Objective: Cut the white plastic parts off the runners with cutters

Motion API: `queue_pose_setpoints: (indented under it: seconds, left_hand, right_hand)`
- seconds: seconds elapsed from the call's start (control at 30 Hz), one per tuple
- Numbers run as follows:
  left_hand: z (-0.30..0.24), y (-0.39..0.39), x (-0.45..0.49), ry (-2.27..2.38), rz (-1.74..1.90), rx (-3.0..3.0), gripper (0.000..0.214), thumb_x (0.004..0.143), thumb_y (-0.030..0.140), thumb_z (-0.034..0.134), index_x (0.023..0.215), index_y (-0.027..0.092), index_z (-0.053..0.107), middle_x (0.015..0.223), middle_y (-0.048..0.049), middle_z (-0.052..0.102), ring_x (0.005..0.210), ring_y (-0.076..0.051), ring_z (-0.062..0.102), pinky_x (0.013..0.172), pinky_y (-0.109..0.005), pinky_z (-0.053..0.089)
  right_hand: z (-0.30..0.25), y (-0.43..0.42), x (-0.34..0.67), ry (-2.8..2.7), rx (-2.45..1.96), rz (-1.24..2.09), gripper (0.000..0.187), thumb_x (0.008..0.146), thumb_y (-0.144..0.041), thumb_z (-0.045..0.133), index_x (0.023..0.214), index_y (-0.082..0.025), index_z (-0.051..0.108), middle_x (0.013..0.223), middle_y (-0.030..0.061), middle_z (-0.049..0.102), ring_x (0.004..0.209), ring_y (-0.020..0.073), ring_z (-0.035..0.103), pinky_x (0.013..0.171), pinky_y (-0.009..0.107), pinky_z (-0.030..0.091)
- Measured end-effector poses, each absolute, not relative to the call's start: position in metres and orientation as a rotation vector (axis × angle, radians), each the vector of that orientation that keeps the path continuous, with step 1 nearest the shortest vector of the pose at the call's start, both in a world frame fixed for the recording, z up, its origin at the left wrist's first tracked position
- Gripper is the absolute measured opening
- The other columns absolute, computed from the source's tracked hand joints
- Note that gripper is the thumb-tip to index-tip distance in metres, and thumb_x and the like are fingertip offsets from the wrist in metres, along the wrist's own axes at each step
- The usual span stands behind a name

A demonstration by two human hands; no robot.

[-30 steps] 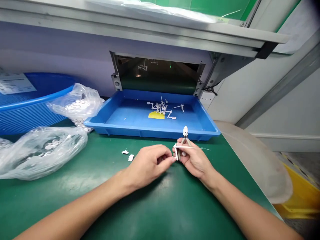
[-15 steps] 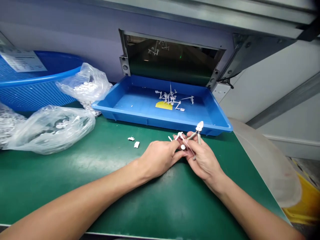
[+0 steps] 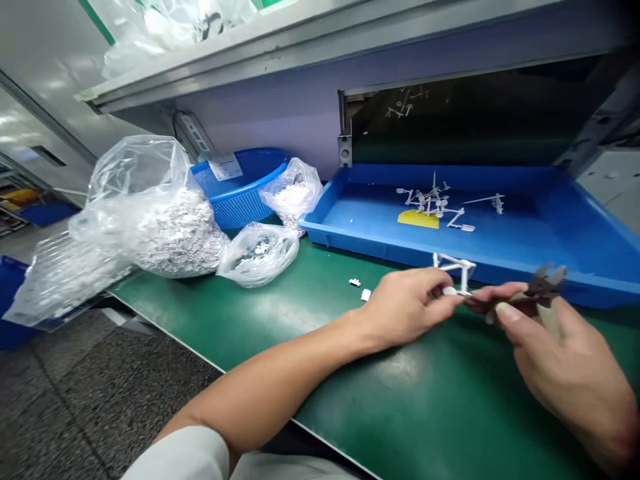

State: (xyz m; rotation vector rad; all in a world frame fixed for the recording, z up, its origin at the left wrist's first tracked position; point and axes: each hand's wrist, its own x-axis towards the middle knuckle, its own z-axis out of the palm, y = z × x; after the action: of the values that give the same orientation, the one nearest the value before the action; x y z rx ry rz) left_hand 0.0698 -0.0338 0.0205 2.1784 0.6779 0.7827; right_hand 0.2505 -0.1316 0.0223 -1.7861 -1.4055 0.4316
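Note:
My left hand (image 3: 407, 308) pinches a white plastic sprue frame (image 3: 454, 268) just above the green table mat (image 3: 280, 313), in front of the blue tray (image 3: 380, 245). Close beside it, my right hand (image 3: 565, 360) is closed around small cutting pliers (image 3: 543, 287), whose jaws point right and up, away from the frame. Two small white cut pieces (image 3: 361, 289) lie on the mat left of my left hand. More white sprues (image 3: 440, 205) and a yellow piece (image 3: 418, 219) lie inside the tray.
Clear plastic bags of white parts (image 3: 170, 230) (image 3: 257, 253) (image 3: 293, 193) stand on the left of the table, with a blue basket (image 3: 240, 187) behind. A dark machine opening (image 3: 450, 113) sits above the tray. The table's front edge (image 3: 200, 347) drops to grey floor.
The view has swung left, bringing the big bags and the floor into sight. My hands have drawn slightly apart; the sprue frame now sits in my left hand, the pliers in my right.

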Motion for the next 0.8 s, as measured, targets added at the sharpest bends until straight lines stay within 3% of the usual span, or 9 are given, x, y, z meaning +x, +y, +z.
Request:
queue_pose_setpoints:
  seconds: [0.13,0.3,0.8]
  left_hand:
    - [0.028,-0.021,0.054,0.734,0.884,1.9,0.019,0.089,0.032,0.059,0.094,0.015,0.064,0.08,-0.0016,0.065,0.066,-0.011,0.058,0.063,-0.019,0.048]
    - [0.031,-0.018,0.053,0.62,0.791,1.696,0.019,0.087,0.031,0.063,0.096,0.013,0.064,0.076,-0.0013,0.063,0.06,-0.01,0.056,0.055,-0.018,0.048]
    - [0.033,-0.03,0.059,0.654,0.731,1.627,0.017,0.084,0.031,0.067,0.086,0.014,0.068,0.063,0.0008,0.061,0.054,-0.01,0.057,0.05,-0.017,0.048]
  right_hand:
    - [0.032,-0.131,0.262,-1.775,-1.839,0.175,0.027,0.087,-0.041,0.056,0.109,-0.026,0.059,0.104,0.0051,0.066,0.091,0.0241,0.063,0.079,0.035,0.049]
    - [0.037,-0.126,0.262,-1.97,-1.791,0.221,0.021,0.09,-0.026,0.052,0.11,-0.024,0.057,0.096,0.0034,0.062,0.086,0.0192,0.06,0.077,0.032,0.047]
    - [0.037,-0.129,0.257,-1.998,-1.715,0.181,0.024,0.089,-0.021,0.05,0.113,-0.024,0.055,0.105,0.0064,0.061,0.094,0.0229,0.058,0.082,0.037,0.048]
